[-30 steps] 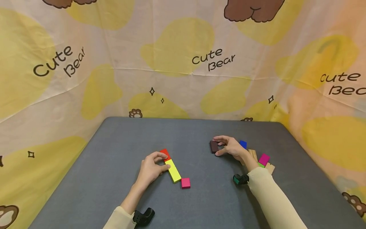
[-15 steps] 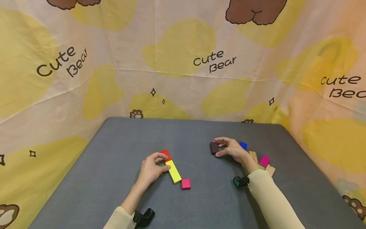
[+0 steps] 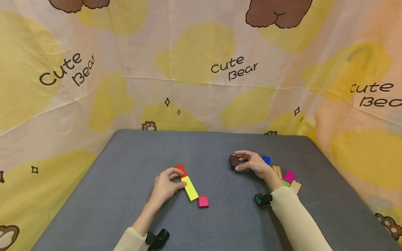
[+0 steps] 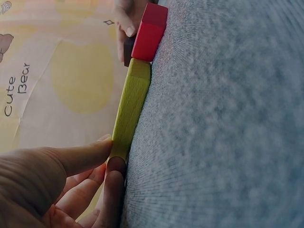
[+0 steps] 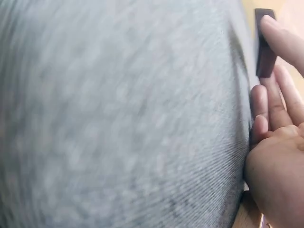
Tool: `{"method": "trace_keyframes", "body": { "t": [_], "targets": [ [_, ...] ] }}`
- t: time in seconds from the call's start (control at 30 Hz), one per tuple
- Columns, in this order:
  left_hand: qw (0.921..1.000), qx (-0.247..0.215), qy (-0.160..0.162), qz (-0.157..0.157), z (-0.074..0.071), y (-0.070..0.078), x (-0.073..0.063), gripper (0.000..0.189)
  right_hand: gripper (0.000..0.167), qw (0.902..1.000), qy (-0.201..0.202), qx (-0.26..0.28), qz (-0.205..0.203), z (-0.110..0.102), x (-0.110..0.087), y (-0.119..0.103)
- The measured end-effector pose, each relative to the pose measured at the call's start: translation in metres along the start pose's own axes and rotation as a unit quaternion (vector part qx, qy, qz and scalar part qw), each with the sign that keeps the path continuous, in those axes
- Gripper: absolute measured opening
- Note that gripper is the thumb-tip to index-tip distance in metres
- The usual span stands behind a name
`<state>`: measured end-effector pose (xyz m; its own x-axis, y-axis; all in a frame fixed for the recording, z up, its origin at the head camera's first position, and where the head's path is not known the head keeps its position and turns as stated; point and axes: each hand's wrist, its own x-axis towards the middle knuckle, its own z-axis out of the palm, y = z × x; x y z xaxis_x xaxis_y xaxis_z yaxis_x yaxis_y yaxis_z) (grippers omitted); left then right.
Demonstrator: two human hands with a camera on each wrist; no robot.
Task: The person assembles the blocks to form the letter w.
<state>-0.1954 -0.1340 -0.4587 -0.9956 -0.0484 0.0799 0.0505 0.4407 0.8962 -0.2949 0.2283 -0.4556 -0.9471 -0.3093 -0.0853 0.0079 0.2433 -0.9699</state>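
In the head view my left hand [image 3: 164,184] bends over a red block [image 3: 181,170] and a longer yellow block [image 3: 190,189], which lie end to end. Its index finger touches the red one while the thumb touches the yellow one; whether they pinch is unclear. A pink-red square block [image 3: 203,202] sits at the yellow block's near end. In the left wrist view thumb and fingers are at one end of the yellow block [image 4: 130,102]. To the right, my right hand [image 3: 255,165] pinches a dark brown block [image 3: 233,162] between thumb and fingers, low over the table.
Beside the right forearm lie a blue block [image 3: 266,160], a tan wooden block [image 3: 277,171], a magenta block [image 3: 289,175], a green block [image 3: 285,183] and another tan block [image 3: 295,187], partly behind the sleeve. The grey table [image 3: 141,153] ends at a printed cloth backdrop [image 3: 188,52].
The dark brown block has tilted slightly in my right hand's fingers. My left hand and the other blocks keep their places; the head view shifts a little.
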Motion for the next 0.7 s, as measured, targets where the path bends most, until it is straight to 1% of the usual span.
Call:
{"method": "trace_keyframes", "body": {
  "t": [0.1,0.23,0.3,0.37,0.5,0.6,0.7],
  "targets": [
    [1.0,0.0,0.0,0.001,0.001,-0.001,0.0,0.034,0.072,0.9997,0.01,-0.019,0.009,0.002,0.0,0.001],
    [1.0,-0.001,-0.001,0.007,0.001,-0.002,0.0,0.034,0.07,0.9981,0.037,-0.044,0.022,0.009,-0.003,-0.001],
    [1.0,-0.001,-0.004,0.007,0.002,-0.003,0.0,0.034,0.071,0.9978,0.053,-0.03,0.025,0.015,-0.008,-0.005],
    [1.0,-0.003,-0.005,0.006,0.002,-0.003,0.0,0.034,0.073,0.9971,0.071,0.004,0.028,0.022,-0.015,-0.01],
    [1.0,-0.004,-0.004,0.007,0.001,-0.004,-0.001,0.034,0.077,0.9943,0.091,0.054,0.014,0.039,-0.034,-0.026],
    [1.0,-0.004,0.0,0.008,0.0,-0.004,0.0,0.034,0.075,0.9917,0.108,0.069,0.002,0.053,-0.049,-0.035],
    [1.0,-0.003,-0.001,0.007,0.0,-0.003,0.0,0.034,0.071,0.9873,0.137,0.08,0.007,0.066,-0.064,-0.038]
  ]
}}
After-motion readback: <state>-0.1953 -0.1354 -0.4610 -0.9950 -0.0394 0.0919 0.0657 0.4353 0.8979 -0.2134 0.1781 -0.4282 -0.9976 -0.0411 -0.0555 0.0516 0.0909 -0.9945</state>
